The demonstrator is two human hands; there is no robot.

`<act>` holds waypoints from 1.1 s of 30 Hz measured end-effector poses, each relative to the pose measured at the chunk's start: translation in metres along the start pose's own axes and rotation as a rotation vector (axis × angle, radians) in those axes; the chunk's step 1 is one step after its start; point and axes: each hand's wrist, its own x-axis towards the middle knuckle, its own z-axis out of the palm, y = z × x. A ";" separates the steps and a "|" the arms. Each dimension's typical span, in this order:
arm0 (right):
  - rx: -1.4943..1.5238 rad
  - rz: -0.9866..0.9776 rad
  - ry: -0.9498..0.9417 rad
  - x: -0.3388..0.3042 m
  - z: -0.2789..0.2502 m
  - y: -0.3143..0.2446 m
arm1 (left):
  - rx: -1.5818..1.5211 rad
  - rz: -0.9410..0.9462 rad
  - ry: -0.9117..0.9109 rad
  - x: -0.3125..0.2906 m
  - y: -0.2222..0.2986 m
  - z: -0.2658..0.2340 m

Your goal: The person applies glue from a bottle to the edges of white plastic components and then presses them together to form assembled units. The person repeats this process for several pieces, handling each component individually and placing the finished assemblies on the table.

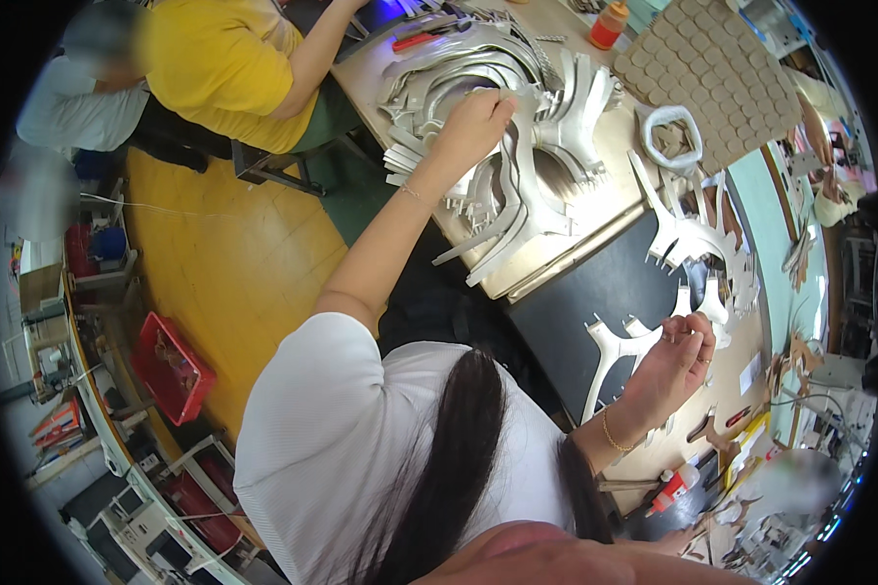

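Note:
A heap of nested, curved silver-white frame parts [532,200] lies on the worktable ahead of me. My left hand [478,125] is closed at the heap's middle, around the upper end of one part; its fingertips are partly hidden. My right hand [675,363] has curled fingers with the thumb against them, above the table's right side. Whatever is between those fingers is too small or hidden to make out. Pale branched parts [615,346] with small pins lie on a black mat [595,283] beside the right hand. More branched parts [688,229] lie farther along.
A sheet of tan round pads [707,83] and a white ring-shaped roll [669,136] lie at the far right. An orange-red bottle [609,25] stands at the back. A person in yellow [219,73] sits at the left. A red crate [171,369] is on the floor.

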 end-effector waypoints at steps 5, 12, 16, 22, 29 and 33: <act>0.013 0.024 -0.020 0.002 0.008 0.001 | 0.398 -0.008 0.139 0.006 -0.007 -0.017; -0.325 0.064 -0.059 0.006 0.033 0.022 | -0.445 0.065 -0.180 -0.031 0.078 0.020; -0.502 -0.012 -0.141 0.007 0.034 0.034 | -0.480 0.462 -0.387 -0.072 0.126 0.062; -0.742 -0.152 -0.078 0.006 0.012 0.030 | -0.439 0.516 -0.447 -0.084 0.137 0.096; -0.631 -0.030 0.030 0.010 -0.009 0.031 | -0.492 0.496 -0.547 -0.087 0.147 0.124; -0.388 0.001 0.160 0.012 -0.024 0.026 | -0.401 0.621 -0.369 -0.058 0.145 0.137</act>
